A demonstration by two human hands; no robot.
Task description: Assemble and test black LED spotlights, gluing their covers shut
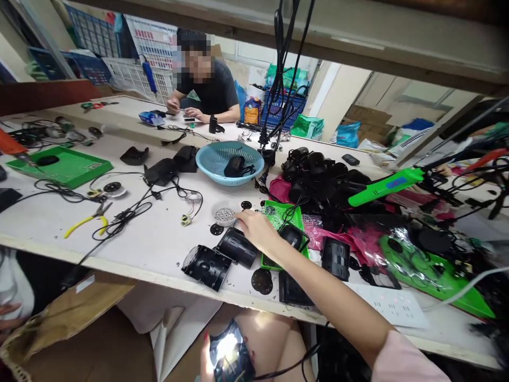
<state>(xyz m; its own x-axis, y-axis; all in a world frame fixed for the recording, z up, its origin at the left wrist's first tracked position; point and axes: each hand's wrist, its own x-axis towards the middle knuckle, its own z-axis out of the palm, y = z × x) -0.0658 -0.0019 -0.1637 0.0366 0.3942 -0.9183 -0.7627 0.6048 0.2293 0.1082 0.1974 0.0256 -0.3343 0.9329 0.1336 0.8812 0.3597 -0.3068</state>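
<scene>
Black plastic part (230,354), shiny in the light, sits gripped in the left hand (207,361) below the table (159,239) edge, freeing the right hand (256,229), fingers loosely curled and apparently holding nothing, to reach the silver disc (225,215) on the table.

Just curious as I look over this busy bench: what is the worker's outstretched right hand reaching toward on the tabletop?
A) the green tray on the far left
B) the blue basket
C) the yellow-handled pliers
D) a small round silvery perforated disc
D: the right hand has its fingertips at the small round silvery disc, while the yellow-handled pliers, blue basket and green tray lie well away from it.
</scene>
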